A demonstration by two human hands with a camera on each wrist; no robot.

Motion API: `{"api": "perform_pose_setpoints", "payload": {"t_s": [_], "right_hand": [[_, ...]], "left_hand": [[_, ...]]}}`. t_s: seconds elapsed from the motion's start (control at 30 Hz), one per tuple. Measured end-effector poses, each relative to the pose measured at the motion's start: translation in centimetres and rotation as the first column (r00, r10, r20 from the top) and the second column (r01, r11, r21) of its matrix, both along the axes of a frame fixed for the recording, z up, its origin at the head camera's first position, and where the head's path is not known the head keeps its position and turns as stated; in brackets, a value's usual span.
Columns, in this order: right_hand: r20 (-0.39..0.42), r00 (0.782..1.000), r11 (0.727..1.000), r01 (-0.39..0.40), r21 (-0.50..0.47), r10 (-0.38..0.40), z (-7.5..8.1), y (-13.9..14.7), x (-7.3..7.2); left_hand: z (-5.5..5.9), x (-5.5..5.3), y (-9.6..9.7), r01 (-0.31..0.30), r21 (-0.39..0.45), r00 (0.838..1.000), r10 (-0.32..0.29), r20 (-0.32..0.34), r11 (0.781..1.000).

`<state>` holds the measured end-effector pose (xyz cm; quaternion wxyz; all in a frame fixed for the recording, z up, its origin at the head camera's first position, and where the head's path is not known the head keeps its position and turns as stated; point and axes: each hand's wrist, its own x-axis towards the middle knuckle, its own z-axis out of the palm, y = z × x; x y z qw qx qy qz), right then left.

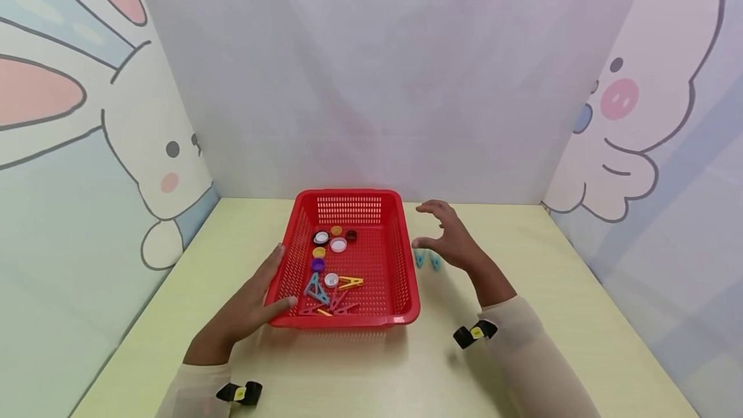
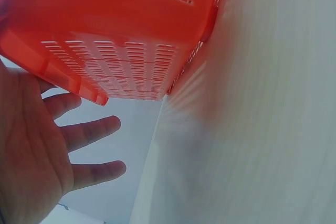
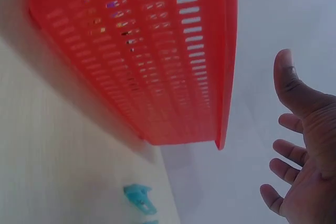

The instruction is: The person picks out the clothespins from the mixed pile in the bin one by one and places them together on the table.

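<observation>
A red plastic basket (image 1: 371, 269) stands on the table, holding several bottle caps and clothespins. My left hand (image 1: 246, 305) is at its left side, thumb over the near left corner of the rim. In the left wrist view the fingers (image 2: 92, 132) of that hand stretch out below the basket rim, fairly straight. To the right of the basket, my right hand (image 1: 451, 237) hovers with thumb and fingers spread and nothing between them. Two light blue clothespins (image 1: 435, 261) lie on the table beneath it; the right wrist view shows one blue clothespin (image 3: 139, 198) beside the basket.
Inside the basket, yellow clothespins (image 1: 351, 282), pink clothespins (image 1: 338, 300) and blue clothespins (image 1: 316, 290) lie toward the near end. Caps, such as a purple cap (image 1: 317, 265), sit left of centre. Walls with cartoon figures enclose the pale yellow table (image 1: 522, 257) on three sides.
</observation>
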<state>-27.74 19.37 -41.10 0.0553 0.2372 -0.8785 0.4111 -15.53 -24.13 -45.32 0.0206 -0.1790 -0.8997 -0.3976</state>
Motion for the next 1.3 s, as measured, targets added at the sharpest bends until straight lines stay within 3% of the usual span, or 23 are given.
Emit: {"api": "perform_pose_setpoints", "payload": {"t_s": [0.2,0.37,0.5,0.73,1.0,1.3], "right_hand": [[-0.012,0.993,0.993,-0.121,0.020,0.121,2.2,-3.0,0.8],[0.047,0.976,0.975,-0.214,0.060,0.211,4.1,-5.7,1.7],[0.099,0.955,0.952,-0.289,0.100,0.279,4.7,-7.6,2.1],[0.162,0.898,0.891,-0.432,0.140,0.410,5.0,-10.3,2.8],[0.234,0.886,0.866,-0.449,0.220,0.400,4.8,-12.6,3.5],[0.353,0.840,0.839,-0.501,0.212,0.412,4.0,-14.3,3.2]], "left_hand": [[0.0,0.1,0.1,-0.003,-0.007,1.000,0.003,-0.007,1.000],[0.0,0.1,0.0,-0.008,-0.010,1.000,0.008,0.005,1.000],[0.0,0.1,0.0,-0.004,-0.007,1.000,0.004,0.007,1.000],[-0.3,-0.1,-0.1,0.002,-0.015,1.000,-0.002,-0.014,1.000],[-0.1,0.0,-0.1,-0.009,-0.031,1.000,0.009,-0.003,0.999],[-0.1,0.0,-0.2,-0.006,-0.032,1.000,0.006,-0.002,0.999]]}}
